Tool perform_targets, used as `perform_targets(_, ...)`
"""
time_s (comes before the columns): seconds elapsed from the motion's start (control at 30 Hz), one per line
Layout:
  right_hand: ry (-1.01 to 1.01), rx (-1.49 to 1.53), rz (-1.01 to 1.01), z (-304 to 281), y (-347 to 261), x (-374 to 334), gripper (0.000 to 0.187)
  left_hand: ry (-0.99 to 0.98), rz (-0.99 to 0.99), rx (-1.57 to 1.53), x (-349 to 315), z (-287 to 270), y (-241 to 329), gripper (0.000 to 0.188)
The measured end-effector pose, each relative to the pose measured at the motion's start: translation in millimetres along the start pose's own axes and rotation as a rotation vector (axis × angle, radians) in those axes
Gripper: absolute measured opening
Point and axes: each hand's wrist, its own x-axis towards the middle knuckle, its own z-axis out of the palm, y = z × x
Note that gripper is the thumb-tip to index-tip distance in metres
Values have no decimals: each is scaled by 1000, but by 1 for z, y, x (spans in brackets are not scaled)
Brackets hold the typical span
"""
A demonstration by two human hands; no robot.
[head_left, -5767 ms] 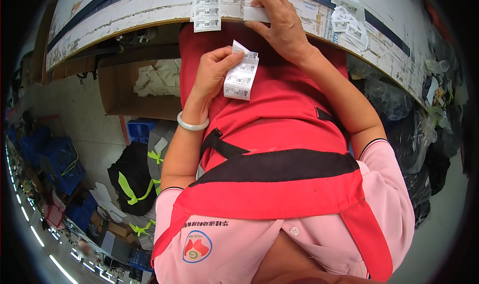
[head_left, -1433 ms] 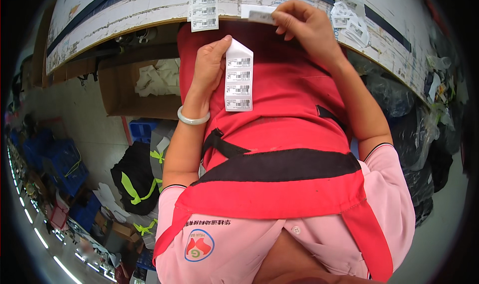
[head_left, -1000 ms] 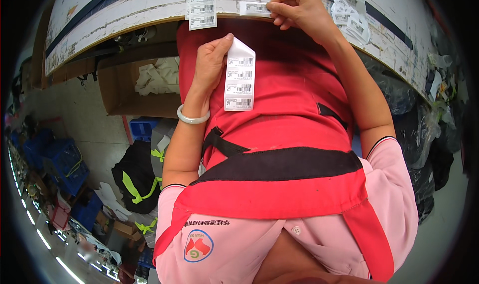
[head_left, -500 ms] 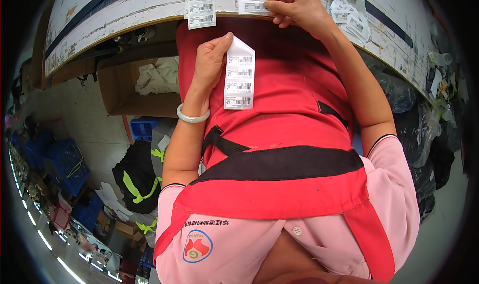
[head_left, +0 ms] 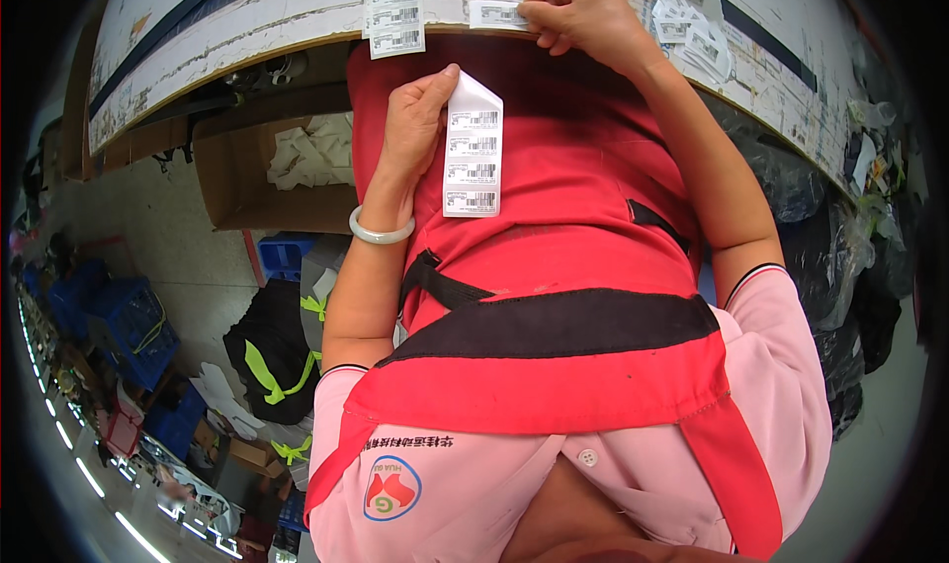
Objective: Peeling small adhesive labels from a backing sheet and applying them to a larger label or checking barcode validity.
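Note:
Between thumb and fingers, my left hand (head_left: 420, 113) pinches the top of a strip of barcode labels (head_left: 473, 163). The strip hangs down in front of my red apron, its upper corner bent over and blank white. At the table's front edge my right hand (head_left: 583, 19) pinches the right end of a single white barcode label (head_left: 496, 14), which lies against the table top. Left of it, another label strip (head_left: 397, 14) overhangs the table edge, untouched by either hand.
Right of my right hand, a heap of loose labels (head_left: 692, 29) lies on the worn white table (head_left: 247, 39). Below the table at left stands an open cardboard box (head_left: 227, 182) with pale cloth. Dark plastic bags (head_left: 820, 257) hang at right; blue crates (head_left: 133, 331) stand on the floor.
Hardly anything differs. My right hand and its label have shifted very slightly left; the left hand keeps the hanging strip in nearly the same place.

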Motion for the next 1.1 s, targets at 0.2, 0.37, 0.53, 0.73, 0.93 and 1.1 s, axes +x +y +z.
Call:
perform_targets(0.2, 4, -121, -54, -1, 9, 0, 18, 0, 4, -8, 1, 1, -2, 30)
perform_targets(0.37, 29, -5, -144, -14, 19, -19, 21, 14, -4, -65, 1, 5, -3, 29)
perform_targets(0.53, 186, 160, -226, -68, 33, -54, 21, 23, 21, -22, -4, -1, 0, 27)
perform_targets(0.73, 588, -367, -18, -142, 87, -71, 26, -5, 12, -8, -10, 14, 11, 30)
perform_targets(0.93, 761, -755, -42, -118, 84, -70, 26, 95, 54, 3, -17, 22, 16, 28)
perform_targets(1.1, 43, 13, -61, -15, 29, -84, 24, 119, 279, 139, -22, 34, 24, 29)
